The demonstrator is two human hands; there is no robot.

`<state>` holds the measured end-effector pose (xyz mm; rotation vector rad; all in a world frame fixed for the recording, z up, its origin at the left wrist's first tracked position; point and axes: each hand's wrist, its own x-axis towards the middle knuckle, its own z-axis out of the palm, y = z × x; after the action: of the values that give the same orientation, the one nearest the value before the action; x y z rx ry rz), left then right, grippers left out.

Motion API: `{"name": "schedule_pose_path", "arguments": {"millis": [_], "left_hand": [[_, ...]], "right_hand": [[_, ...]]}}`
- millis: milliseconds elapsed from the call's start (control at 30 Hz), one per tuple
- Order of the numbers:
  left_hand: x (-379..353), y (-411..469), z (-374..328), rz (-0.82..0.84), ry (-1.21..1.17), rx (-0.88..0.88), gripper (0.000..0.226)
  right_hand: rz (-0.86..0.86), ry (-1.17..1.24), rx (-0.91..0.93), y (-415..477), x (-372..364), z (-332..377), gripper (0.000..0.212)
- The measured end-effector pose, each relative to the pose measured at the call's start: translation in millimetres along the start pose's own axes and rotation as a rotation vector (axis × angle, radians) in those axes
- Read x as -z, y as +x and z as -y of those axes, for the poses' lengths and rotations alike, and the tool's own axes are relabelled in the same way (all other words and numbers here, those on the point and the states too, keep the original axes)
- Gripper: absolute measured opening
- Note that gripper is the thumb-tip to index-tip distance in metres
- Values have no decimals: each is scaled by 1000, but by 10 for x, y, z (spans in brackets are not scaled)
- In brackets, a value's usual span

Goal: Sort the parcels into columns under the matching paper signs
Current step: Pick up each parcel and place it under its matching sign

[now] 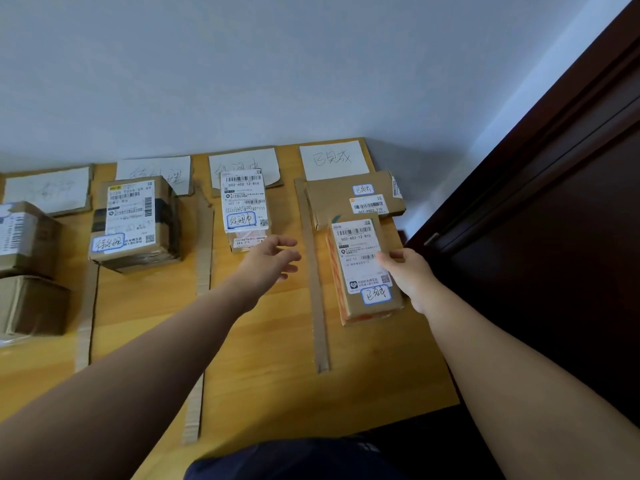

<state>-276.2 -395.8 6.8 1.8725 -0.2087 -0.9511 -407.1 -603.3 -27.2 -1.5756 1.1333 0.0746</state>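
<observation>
Placement seems nearly done. At the right of the frame, the right hand (408, 271) grips the small parcel (363, 271) by its edge, thumb on the label, in the column under the rightmost paper sign (332, 160). The left hand (270, 258) hovers mid-frame, fingers loosely spread, empty. The next move is likely to let go and fetch another.

Bare forearms (145, 344), dark navy garment (294, 460)
</observation>
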Motion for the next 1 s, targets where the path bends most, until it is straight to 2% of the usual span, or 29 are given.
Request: {"name": "schedule_pose_path", "arguments": {"millis": [133,567,767,1000], "left_hand": [[1,22,-24,-11,18,-14,25],[9,16,32,-29,61,-17,29],[46,-46,3,-36,57,-40,25],[312,-279,-27,-79,51,-85,23]], "right_hand": [[-5,-34,15,72,-32,10,23],[-43,-278,60,212,-54,76,34],[-121,-358,89,122,-65,113,29],[-308,-541,216,-97,-92,311,27]]}}
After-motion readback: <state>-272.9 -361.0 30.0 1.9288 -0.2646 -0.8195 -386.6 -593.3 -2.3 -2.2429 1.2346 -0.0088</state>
